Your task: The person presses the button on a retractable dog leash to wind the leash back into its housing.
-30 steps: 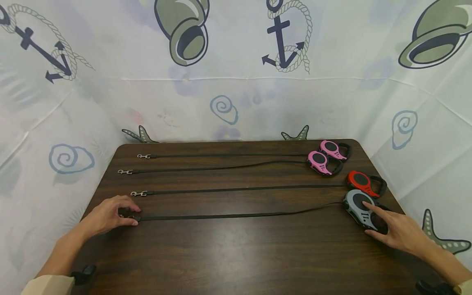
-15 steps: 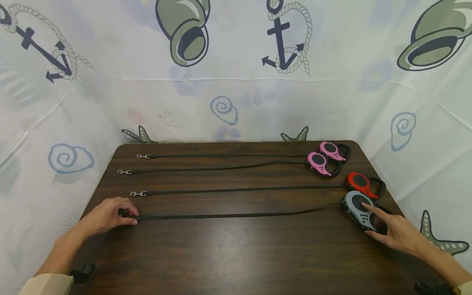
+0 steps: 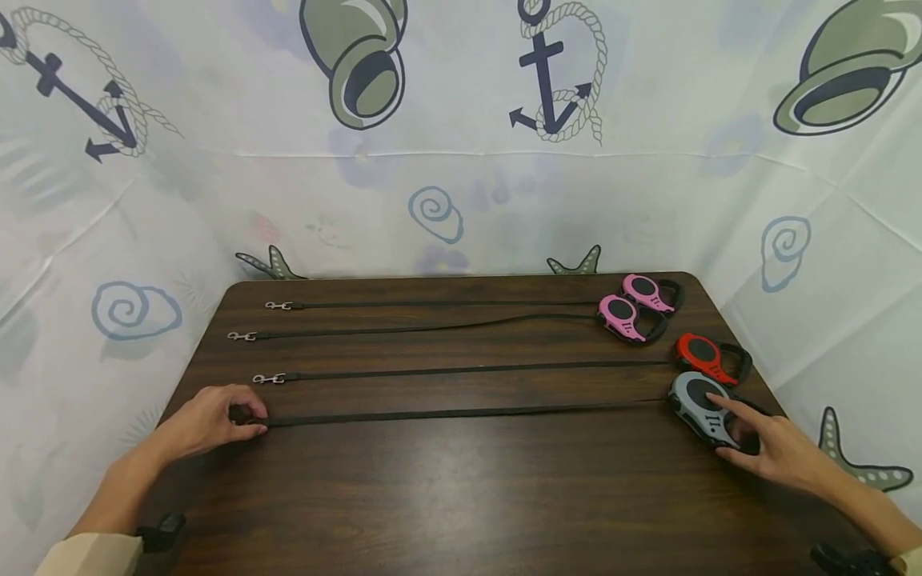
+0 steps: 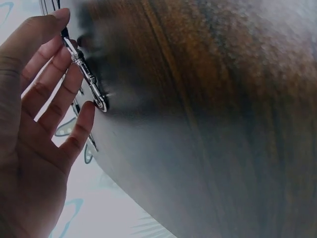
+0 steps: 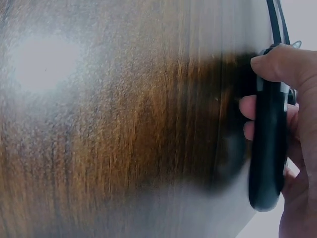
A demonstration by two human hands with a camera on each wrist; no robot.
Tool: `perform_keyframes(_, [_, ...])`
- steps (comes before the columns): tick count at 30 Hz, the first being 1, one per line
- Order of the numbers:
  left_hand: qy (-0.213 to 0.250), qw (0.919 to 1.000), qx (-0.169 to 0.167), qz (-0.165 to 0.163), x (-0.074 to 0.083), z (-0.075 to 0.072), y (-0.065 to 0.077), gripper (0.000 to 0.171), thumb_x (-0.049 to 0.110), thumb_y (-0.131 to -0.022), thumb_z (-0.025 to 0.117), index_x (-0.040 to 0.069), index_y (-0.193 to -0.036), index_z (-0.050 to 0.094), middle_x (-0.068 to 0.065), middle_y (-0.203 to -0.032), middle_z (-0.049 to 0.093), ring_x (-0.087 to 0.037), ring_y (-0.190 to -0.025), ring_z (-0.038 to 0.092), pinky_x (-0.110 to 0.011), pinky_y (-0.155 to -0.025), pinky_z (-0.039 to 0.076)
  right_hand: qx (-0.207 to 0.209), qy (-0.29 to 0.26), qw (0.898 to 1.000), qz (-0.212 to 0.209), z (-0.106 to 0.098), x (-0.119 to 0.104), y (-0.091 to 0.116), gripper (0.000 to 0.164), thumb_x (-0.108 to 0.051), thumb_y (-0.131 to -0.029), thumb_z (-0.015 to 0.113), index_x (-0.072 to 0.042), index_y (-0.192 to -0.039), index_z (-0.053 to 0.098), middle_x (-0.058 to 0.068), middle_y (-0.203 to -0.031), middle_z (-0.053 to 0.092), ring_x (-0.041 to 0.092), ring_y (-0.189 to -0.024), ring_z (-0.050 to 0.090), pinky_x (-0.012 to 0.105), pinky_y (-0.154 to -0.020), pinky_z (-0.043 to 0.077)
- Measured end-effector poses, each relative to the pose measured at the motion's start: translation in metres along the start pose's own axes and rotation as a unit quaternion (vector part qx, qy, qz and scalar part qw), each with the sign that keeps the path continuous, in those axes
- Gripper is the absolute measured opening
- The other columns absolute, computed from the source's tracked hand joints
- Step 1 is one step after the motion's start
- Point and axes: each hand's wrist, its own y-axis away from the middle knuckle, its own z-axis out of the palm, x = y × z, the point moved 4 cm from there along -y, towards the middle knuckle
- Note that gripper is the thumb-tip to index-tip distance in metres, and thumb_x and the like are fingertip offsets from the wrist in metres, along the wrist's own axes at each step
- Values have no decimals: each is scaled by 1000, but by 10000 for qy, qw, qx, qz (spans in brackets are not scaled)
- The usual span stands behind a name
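Note:
A grey retractable dog leash (image 3: 690,405) lies near the right front of the brown table, its black strap (image 3: 461,414) drawn out straight leftward. My right hand (image 3: 785,452) holds its casing, index finger on the round black centre. The right wrist view shows the black handle (image 5: 269,148) edge-on, with the thumb at the top and fingertips around it. At the strap's other end, my left hand (image 3: 205,420) pinches the strap beside the clip between thumb and fingers. In the left wrist view the silver snap hook (image 4: 86,72) runs along the fingers.
Behind lie a red retractable leash (image 3: 699,352) and two pink ones, the nearer pink leash (image 3: 619,314) touching the farther pink leash (image 3: 643,288). Their straps run left to silver hooks. The red leash sits right behind the grey one. A printed white curtain (image 3: 475,216) surrounds the table (image 3: 446,496).
The grey leash's strap has gone from slightly bowed to straight. My left hand has closed its fingertips on the clip end and shifted slightly left. The right hand stays on the casing.

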Motion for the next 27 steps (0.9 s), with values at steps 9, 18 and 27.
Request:
perform_keyframes(9, [-11,9994,-14,-342,-3,-2,-1,30,12,-72,95,26,-84,72,24,-79,63,3,-72,57,-28,-63,49,27,30,9994,355,-6,-1,-6,85,-5,-67,96,-7,-144,60,-20,-74,46,-6,-64,37,22,-56,31])
perform_keyframes(18, [-10,9990,416,-179,-5,-10,-5,28,8,-69,96,20,-87,79,23,-77,66,1,-71,60,-16,-65,44,229,253,9987,384,-18,-2,-19,78,-10,-64,99,-7,-136,67,-19,-68,44,-5,-62,34,19,-54,29])
perform_keyframes(27, [39,9957,906,197,-4,-21,-11,35,-1,-63,96,17,-88,80,14,-79,73,-1,-72,65,-10,-72,46,510,256,9980,278,-32,-3,-38,61,-9,-64,98,-3,-120,74,-2,-75,65,-4,-59,38,17,-52,32])
